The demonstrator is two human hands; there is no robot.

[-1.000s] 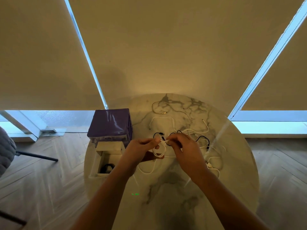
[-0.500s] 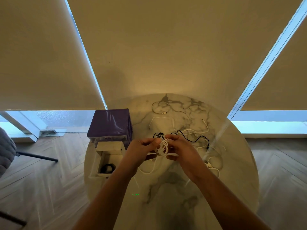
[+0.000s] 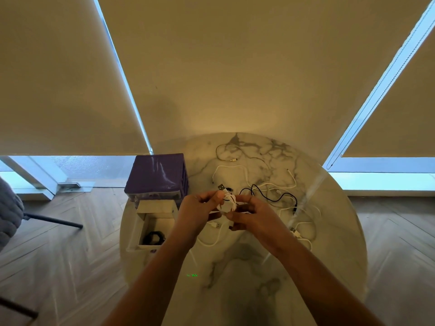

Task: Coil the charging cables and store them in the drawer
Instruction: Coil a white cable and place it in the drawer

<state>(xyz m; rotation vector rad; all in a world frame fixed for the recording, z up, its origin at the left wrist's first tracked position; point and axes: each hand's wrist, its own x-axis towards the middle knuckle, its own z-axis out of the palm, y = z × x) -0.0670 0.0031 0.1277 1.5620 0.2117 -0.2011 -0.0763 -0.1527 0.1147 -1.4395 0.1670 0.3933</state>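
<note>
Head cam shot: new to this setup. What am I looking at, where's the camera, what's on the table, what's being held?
There is no robot here. A person wears one wide-angle camera on the head, looking forward and down at their own bare hands.

The left hand and the right hand together hold a white cable bunched into loops above a round marble table.

Loose on the table lie more white cables and a black cable.

At the table's left edge stands a purple drawer unit. Its open drawer already holds a dark coiled cable.

Drawn window blinds fill the background.
</note>
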